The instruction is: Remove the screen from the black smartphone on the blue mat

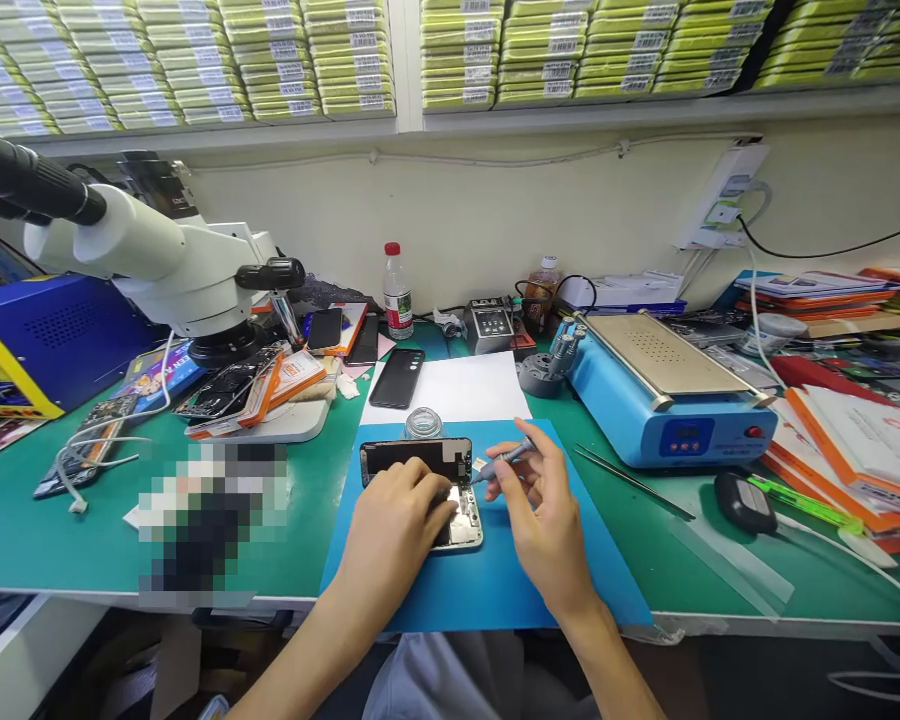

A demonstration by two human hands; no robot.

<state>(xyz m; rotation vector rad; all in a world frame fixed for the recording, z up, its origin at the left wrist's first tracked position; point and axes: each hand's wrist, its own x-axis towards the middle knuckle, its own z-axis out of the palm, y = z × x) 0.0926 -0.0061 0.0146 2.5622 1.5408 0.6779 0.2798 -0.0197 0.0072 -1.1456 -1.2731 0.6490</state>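
Note:
An opened phone (pixel 463 530) lies on the blue mat (pixel 510 590), its light-rimmed body flat and its inner parts showing. The dark screen part (pixel 420 455) stands raised along the far side. My left hand (pixel 394 515) covers much of the phone, fingers bent and gripping it; the fingertips partly hide the inside. In my right hand (pixel 544 510) is a slim grey screwdriver (pixel 506 462), pinched between thumb and fingers, its tip close to the phone's upper right corner. Just behind the raised screen sits a small glass jar (pixel 424 424).
A black phone case (pixel 397 378) lies on white paper (pixel 472 390). To the right are tweezers (pixel 634 482) and a blue heating plate machine (pixel 667 420). A microscope (pixel 172 250) stands at left, near stacked phones and boxes. A bottle (pixel 397 295) stands behind.

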